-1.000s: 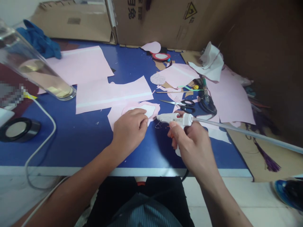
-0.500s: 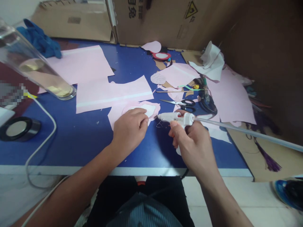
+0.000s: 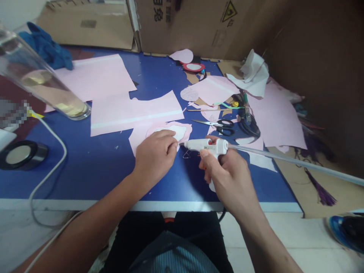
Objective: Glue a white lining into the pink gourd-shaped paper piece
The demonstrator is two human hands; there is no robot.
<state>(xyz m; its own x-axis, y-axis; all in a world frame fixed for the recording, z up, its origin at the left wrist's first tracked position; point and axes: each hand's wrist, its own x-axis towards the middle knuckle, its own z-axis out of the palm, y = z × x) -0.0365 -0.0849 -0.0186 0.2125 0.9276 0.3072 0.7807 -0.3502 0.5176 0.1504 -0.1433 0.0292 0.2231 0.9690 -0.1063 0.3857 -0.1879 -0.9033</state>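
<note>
My right hand (image 3: 227,168) is wrapped round the grip of a white glue gun (image 3: 206,146), a finger at its trigger. A long clear glue stick (image 3: 284,155) runs out of its back to the right. The nozzle points left and is at the edge of a pink paper cutout (image 3: 186,131) with a white piece (image 3: 179,132) on top. My left hand (image 3: 155,155) bears down on that cutout, thumb and fingers close together, hiding much of it. Thin strands of glue (image 3: 187,154) hang below the nozzle.
Black-handled scissors (image 3: 224,127) lie beyond the glue gun. Pink sheets (image 3: 136,113) cover the table's middle. At left are a clear cylinder (image 3: 57,91), black tape (image 3: 24,155) and a white cable (image 3: 57,172). Cardboard (image 3: 193,26) walls the back; a purple tassel (image 3: 321,189) lies right.
My right hand has moved the glue gun slightly left and down, bringing its nozzle closer to my left thumb. My left hand stays on the cutout.
</note>
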